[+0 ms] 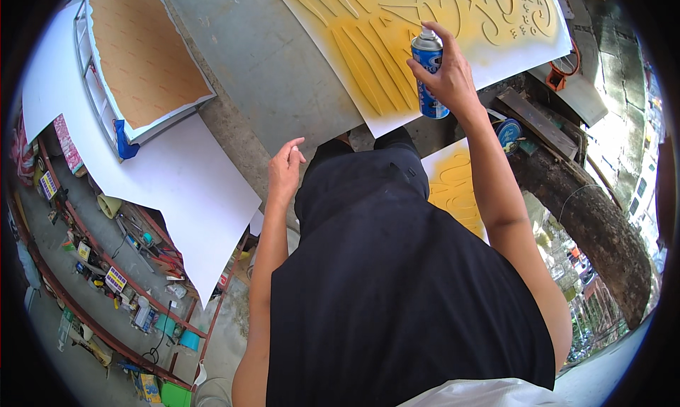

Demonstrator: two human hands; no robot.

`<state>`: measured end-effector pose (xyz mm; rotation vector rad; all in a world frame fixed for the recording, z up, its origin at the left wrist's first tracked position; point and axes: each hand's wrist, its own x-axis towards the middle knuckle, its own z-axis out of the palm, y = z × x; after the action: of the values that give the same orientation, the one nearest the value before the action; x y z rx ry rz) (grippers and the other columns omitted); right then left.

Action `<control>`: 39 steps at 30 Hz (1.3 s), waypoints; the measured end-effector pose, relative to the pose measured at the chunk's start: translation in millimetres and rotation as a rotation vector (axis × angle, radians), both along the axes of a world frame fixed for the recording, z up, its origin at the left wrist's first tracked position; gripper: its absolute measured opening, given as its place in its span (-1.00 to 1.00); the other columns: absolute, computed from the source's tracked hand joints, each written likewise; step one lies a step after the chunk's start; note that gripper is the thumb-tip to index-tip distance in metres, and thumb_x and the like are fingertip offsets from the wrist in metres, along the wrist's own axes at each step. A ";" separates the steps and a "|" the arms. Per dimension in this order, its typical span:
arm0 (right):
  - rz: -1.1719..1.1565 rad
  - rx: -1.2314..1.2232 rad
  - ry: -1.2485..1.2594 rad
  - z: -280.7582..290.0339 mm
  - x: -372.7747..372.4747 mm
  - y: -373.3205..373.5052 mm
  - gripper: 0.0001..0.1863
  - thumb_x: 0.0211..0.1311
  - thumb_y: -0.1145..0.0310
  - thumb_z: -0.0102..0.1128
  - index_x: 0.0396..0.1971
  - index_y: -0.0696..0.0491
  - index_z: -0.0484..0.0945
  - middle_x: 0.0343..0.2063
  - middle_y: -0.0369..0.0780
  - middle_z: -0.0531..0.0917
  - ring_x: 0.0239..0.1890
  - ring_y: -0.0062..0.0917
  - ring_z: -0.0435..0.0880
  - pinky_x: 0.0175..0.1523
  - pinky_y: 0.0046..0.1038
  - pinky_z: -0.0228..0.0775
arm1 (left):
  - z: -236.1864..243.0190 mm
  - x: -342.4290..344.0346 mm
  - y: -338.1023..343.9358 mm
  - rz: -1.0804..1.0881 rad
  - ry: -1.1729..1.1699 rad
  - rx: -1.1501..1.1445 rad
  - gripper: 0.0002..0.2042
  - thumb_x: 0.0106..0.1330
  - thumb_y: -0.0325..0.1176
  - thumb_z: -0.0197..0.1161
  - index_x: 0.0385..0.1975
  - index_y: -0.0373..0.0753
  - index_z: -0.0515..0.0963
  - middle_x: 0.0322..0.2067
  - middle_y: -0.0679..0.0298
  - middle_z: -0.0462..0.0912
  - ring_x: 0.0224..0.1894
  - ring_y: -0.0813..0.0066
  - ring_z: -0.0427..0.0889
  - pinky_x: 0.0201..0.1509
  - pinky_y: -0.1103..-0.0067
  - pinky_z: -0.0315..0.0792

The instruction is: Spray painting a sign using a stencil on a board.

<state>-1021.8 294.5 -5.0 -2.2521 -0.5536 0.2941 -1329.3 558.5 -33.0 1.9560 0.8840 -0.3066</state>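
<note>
My right hand is wrapped around a blue spray can with a white nozzle, held upright. Its index finger rests on top at the nozzle. Beneath and beyond the can lies a white sheet dusted with yellow paint. Raised long strips and curly cut-out letters on it are coated yellow. My left hand hangs in the air beside the grey table top, index finger stretched and the others loosely bent; I see nothing clearly held in it.
A second yellow-sprayed sheet lies lower, beside my right arm. To the left, a framed brown panel rests over a large white sheet. Shelves crowded with tools stand further left. A thick tree trunk rises at right.
</note>
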 end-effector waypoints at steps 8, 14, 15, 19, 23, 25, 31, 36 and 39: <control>0.042 -0.077 -0.021 -3.1 4.9 -2.7 -0.30 0.25 0.16 0.46 0.37 -0.17 0.38 0.05 -0.01 0.63 0.04 -0.04 0.70 0.12 -0.11 0.57 | -1.0 9.8 -4.4 -0.011 -0.011 -0.011 -0.70 0.59 -0.30 0.05 0.11 -0.21 0.69 -0.47 0.27 0.67 -0.40 0.48 0.60 -0.20 0.47 0.49; -0.062 -0.058 0.065 22.7 -12.8 -37.3 -0.23 0.20 0.23 0.50 0.40 -0.16 0.34 0.07 0.04 0.64 0.06 0.02 0.70 0.17 -0.09 0.56 | 4.4 18.9 -11.4 -0.020 0.003 -0.017 -0.69 0.59 -0.31 0.07 0.15 -0.23 0.66 -0.41 0.27 0.67 -0.34 0.53 0.62 -0.15 0.52 0.51; -0.065 -0.030 0.096 31.3 -18.6 -41.7 -0.19 0.18 0.25 0.52 0.42 -0.15 0.32 0.09 0.05 0.64 0.08 0.03 0.69 0.18 -0.09 0.55 | 6.3 23.8 -16.0 -0.026 -0.013 -0.020 -0.70 0.58 -0.31 0.09 0.15 -0.23 0.66 -0.38 0.21 0.71 -0.33 0.46 0.67 -0.14 0.47 0.54; 0.042 0.090 0.003 68.9 -35.0 -59.8 -0.05 0.10 0.36 0.57 0.49 -0.09 0.23 0.15 0.07 0.63 0.16 0.07 0.67 0.24 -0.11 0.53 | 21.6 61.4 -40.8 -0.121 -0.139 -0.076 -0.69 0.54 -0.34 0.15 0.19 -0.26 0.61 -0.24 0.08 0.74 -0.19 0.36 0.76 0.02 0.42 0.59; -0.295 0.389 -0.120 112.4 7.6 -119.4 -0.09 0.19 0.37 0.51 0.50 -0.05 0.19 0.20 0.02 0.61 0.16 -0.08 0.72 0.25 -0.11 0.59 | 29.5 73.5 -52.6 -0.142 -0.189 -0.055 -0.69 0.54 -0.35 0.15 0.19 -0.26 0.61 -0.23 0.08 0.76 -0.19 0.31 0.77 0.03 0.41 0.59; -0.626 0.953 0.076 138.8 32.7 -167.4 -0.08 0.25 0.27 0.49 0.52 -0.03 0.13 0.22 0.04 0.57 0.15 -0.15 0.73 0.23 -0.09 0.64 | 30.4 78.3 -53.7 -0.152 -0.189 -0.053 -0.69 0.54 -0.35 0.15 0.18 -0.26 0.61 -0.23 0.09 0.76 -0.19 0.31 0.77 0.03 0.41 0.59; -0.355 0.949 0.305 98.8 -2.9 -139.5 -0.04 0.21 0.23 0.53 0.51 0.02 0.11 0.09 0.03 0.61 0.08 -0.18 0.74 0.19 -0.11 0.65 | 36.5 67.5 -74.0 -0.136 -0.161 -0.012 -0.70 0.55 -0.34 0.15 0.17 -0.26 0.62 -0.25 0.12 0.76 -0.20 0.33 0.76 0.01 0.42 0.58; -0.165 0.746 0.404 103.2 12.3 -140.3 -0.01 0.13 0.09 0.57 0.48 0.01 0.17 0.11 0.03 0.60 0.09 -0.22 0.74 0.22 -0.15 0.66 | 25.3 54.2 -81.2 -0.031 -0.128 -0.011 -0.71 0.54 -0.35 0.14 0.16 -0.26 0.62 -0.27 0.13 0.76 -0.19 0.34 0.76 0.00 0.42 0.59; -0.093 0.690 0.250 95.9 19.8 -155.7 -0.01 0.17 0.13 0.54 0.51 -0.03 0.13 0.19 0.04 0.55 0.13 -0.17 0.72 0.19 -0.10 0.68 | 25.4 35.6 -94.5 -0.120 -0.163 0.017 -0.70 0.55 -0.35 0.14 0.17 -0.26 0.63 -0.30 0.20 0.76 -0.24 0.49 0.72 -0.04 0.52 0.57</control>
<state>-1001.9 138.8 90.9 -1.5406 -0.3434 0.2789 -1293.6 464.0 -7.6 2.0224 0.6682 -0.2058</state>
